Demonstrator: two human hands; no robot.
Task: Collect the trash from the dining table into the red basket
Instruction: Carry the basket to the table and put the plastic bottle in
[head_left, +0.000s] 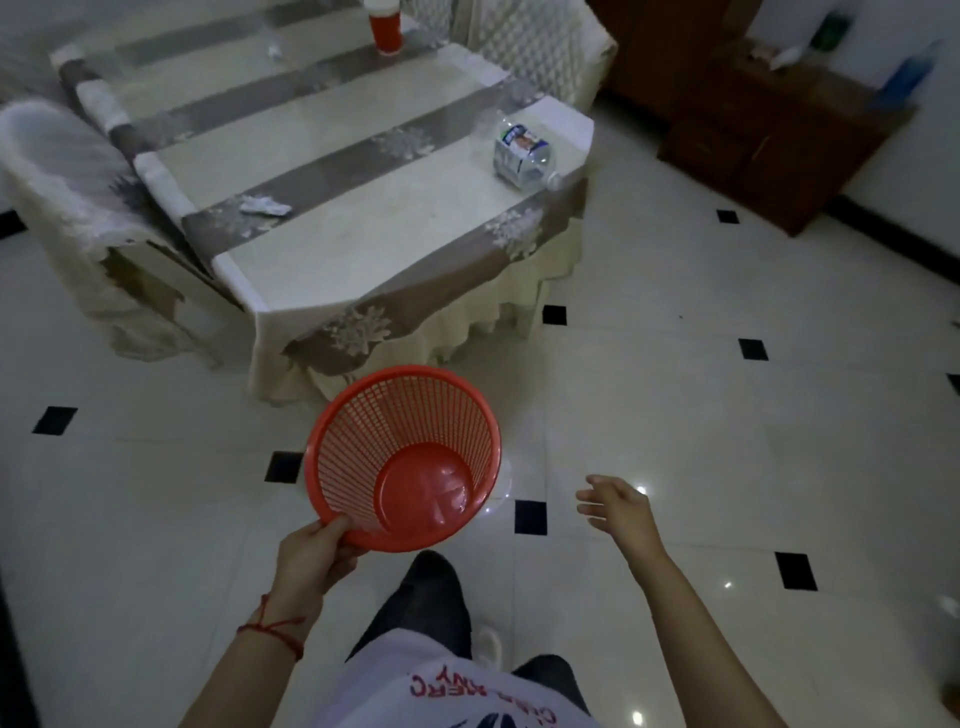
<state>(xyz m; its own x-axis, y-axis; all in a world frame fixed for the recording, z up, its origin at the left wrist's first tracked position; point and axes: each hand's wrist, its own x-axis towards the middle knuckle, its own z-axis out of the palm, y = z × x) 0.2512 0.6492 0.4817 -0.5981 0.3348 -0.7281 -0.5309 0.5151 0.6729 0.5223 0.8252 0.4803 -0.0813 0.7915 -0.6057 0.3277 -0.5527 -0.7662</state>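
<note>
Left hand (311, 553) closed on the near rim of the red basket (405, 457), thumb over the rim's edge; a red string circles the wrist. The basket is held above the floor, tilted so that its mouth faces the camera, and its mesh wall and solid base show nothing inside. Right hand (618, 501) free, fingers loosely spread, holding nothing, well to the right of the basket. Beyond the basket stands the table (332, 156), covered by a cloth of pale and grey-brown stripes with a leaf print and a cream skirt hanging to the floor. On the cloth: a crumpled paper (265, 206) near the left edge; a clear plastic bottle (522, 155) lying on its side near the right corner; a red cup (385, 32) upright at the far end; a small white scrap (272, 51) to the left of the cup. Chairs in pale covers stand at the left side (67, 197) and the far side (524, 47) of the table. Floor (675, 415) of glossy white tiles with small black diamond insets. A dark wooden cabinet (769, 135) stands against the right wall, with blurred items on top.
</note>
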